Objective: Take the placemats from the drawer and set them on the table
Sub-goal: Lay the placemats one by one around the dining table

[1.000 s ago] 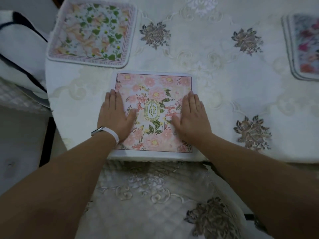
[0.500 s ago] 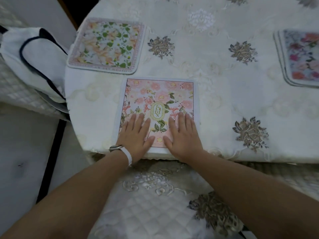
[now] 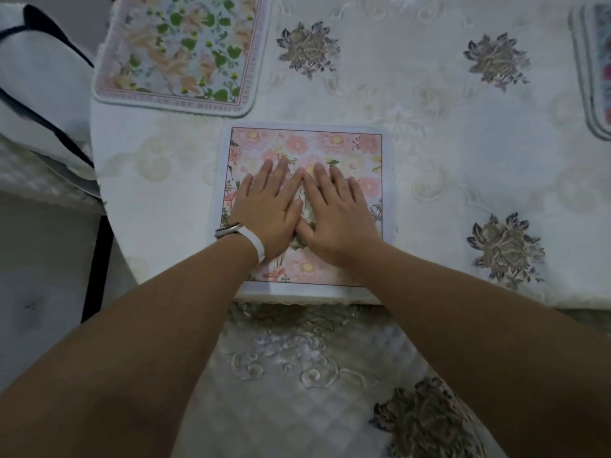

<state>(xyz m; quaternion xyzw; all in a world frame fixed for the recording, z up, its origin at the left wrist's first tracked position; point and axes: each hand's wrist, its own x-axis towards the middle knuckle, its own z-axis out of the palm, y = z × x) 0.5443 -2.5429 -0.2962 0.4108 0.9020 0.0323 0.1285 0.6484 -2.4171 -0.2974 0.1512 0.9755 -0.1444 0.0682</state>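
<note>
A pink flower placemat (image 3: 307,143) lies flat on the table (image 3: 429,153), right at the near edge. Its front side sits along that edge. Both hands are on top of it. The left hand (image 3: 266,206) is flat, with its fingers straight and a little spread, and its palm presses down on the middle of the mat. The right hand (image 3: 335,211) lies just beside it, flat too, with straight fingers pointing away from the person. The two hands touch each other along their inner sides. Neither hand is holding anything; they only press on the mat.

The left wrist wears a white band (image 3: 257,243).

A second placemat with green leaves (image 3: 182,51) lies near the far left edge of the table, apart from the pink one. A small pile of placemats (image 3: 593,71) sits at the right side, partly cut off by the picture. The table wears a pale cloth with stitched brown flowers (image 3: 504,249).

A white bag with dark trim (image 3: 39,90) rests to the left of the table. Below the near edge there is a quilted cloth (image 3: 297,375) with stitched swirls.
</note>
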